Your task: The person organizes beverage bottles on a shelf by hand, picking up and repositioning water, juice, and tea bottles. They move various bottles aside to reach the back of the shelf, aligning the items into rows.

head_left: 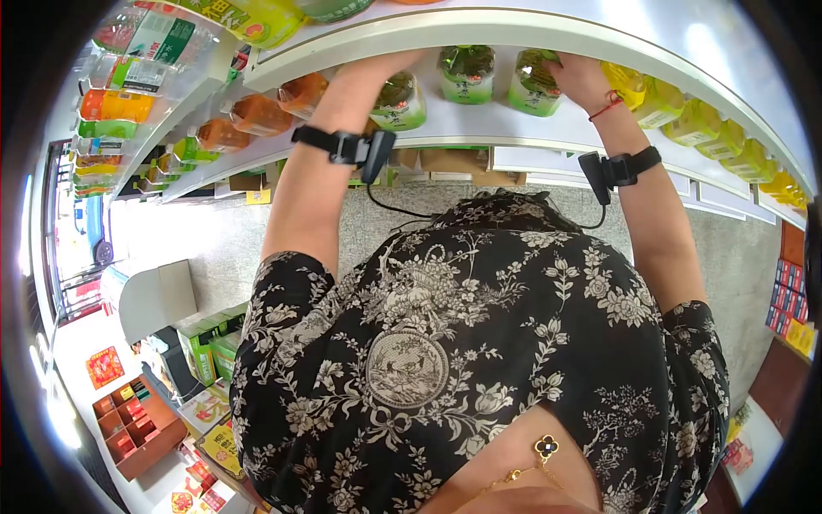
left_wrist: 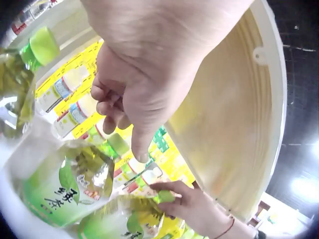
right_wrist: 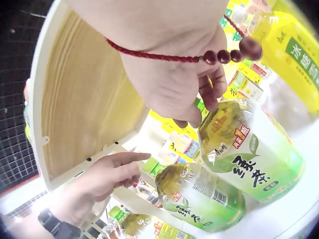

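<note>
Three green tea bottles with green labels stand on the shelf: a left one [head_left: 399, 107], a middle one [head_left: 467, 77] and a right one [head_left: 535, 86]. My right hand [head_left: 582, 79] reaches in from the right and pinches the right bottle by its green cap [left_wrist: 165, 196]. In the right wrist view, that bottle [right_wrist: 254, 154] stands below the fingers. My left hand [left_wrist: 144, 74] reaches in between the left and middle bottles, fingers loosely curled around nothing. Its thumb points down, near the middle bottle's cap [left_wrist: 118, 144].
An upper shelf edge [head_left: 514, 30] runs just above both hands. Yellow drink bottles [head_left: 689, 124] line the right side, orange ones [head_left: 257, 117] the left. Further bottles with white caps [left_wrist: 75, 82] stand deeper in the shelf. Camera cables hang from both wrists.
</note>
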`<state>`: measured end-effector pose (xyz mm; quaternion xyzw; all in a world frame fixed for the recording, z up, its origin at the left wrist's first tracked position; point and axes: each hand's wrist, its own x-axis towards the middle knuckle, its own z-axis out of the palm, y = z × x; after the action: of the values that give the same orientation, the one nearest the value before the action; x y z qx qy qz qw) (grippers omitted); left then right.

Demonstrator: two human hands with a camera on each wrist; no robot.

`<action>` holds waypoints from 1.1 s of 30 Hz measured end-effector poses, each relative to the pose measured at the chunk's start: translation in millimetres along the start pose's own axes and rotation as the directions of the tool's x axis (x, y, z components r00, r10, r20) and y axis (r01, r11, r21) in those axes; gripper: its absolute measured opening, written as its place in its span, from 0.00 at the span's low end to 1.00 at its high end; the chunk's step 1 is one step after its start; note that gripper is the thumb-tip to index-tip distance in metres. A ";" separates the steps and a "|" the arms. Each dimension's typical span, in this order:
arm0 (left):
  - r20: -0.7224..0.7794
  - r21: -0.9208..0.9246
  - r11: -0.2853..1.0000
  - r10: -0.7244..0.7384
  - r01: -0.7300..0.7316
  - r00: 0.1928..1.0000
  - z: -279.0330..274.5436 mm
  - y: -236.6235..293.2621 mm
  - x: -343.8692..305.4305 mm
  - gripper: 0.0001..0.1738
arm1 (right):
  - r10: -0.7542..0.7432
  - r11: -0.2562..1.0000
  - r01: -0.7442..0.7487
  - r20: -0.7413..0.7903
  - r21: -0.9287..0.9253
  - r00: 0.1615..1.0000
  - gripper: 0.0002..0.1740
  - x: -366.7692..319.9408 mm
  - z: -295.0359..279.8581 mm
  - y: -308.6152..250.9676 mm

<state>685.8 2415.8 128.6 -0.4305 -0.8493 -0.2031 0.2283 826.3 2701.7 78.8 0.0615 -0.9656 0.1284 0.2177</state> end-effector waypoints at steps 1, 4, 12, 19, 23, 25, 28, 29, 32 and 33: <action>-0.013 0.020 1.000 0.000 0.000 1.000 -14.2 -15.8 -7.3 0.25 | -0.050 0.998 0.048 -0.034 -0.044 0.998 0.20 1.8 -1.6 0.4; -0.033 0.063 0.998 -0.015 0.017 0.999 -44.7 -12.3 -27.9 0.25 | -0.017 0.999 0.015 -0.058 -0.031 0.998 0.23 11.1 -15.6 -16.8; 0.400 -0.047 0.881 -0.415 0.471 0.817 -31.1 3.3 -63.9 0.24 | -0.171 0.982 0.175 0.061 -0.075 0.983 0.31 54.4 9.2 -44.6; 0.279 -0.139 0.865 -0.433 0.482 0.857 -9.0 0.2 -55.2 0.23 | -0.040 0.997 0.049 0.164 -0.052 0.986 0.31 72.6 28.4 -42.8; 0.230 -0.107 0.905 -0.379 0.411 0.896 -5.1 -3.9 -45.6 0.25 | -0.117 0.985 0.129 0.104 -0.117 0.988 0.31 72.9 28.1 -39.9; 0.249 -0.119 0.907 -0.368 0.405 0.896 -2.3 -9.0 -43.6 0.25 | -0.099 0.989 0.109 0.094 -0.101 0.991 0.31 73.3 26.2 -42.2; 0.259 -0.143 0.910 -0.345 0.389 0.902 4.2 -16.3 -38.6 0.24 | -0.051 0.995 0.064 0.167 -0.075 0.985 0.30 75.5 21.6 -44.1; 0.248 -0.158 0.912 -0.335 0.379 0.909 7.0 -17.7 -38.2 0.22 | -0.049 0.995 0.063 0.169 -0.076 0.984 0.30 75.2 21.9 -44.3; 0.234 -0.118 0.941 -0.284 0.317 0.930 7.5 -16.6 -32.4 0.25 | -0.003 0.999 0.013 0.203 -0.047 0.979 0.29 79.2 28.0 -39.0; 0.234 -0.120 0.941 -0.283 0.316 0.930 8.5 -16.9 -31.7 0.25 | -0.012 0.999 0.020 0.174 -0.040 0.985 0.29 80.4 31.3 -37.9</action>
<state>686.8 2390.9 101.3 -0.3311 -0.9063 -0.2537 0.0680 748.1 2651.7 94.9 0.0756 -0.9828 0.1008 0.1350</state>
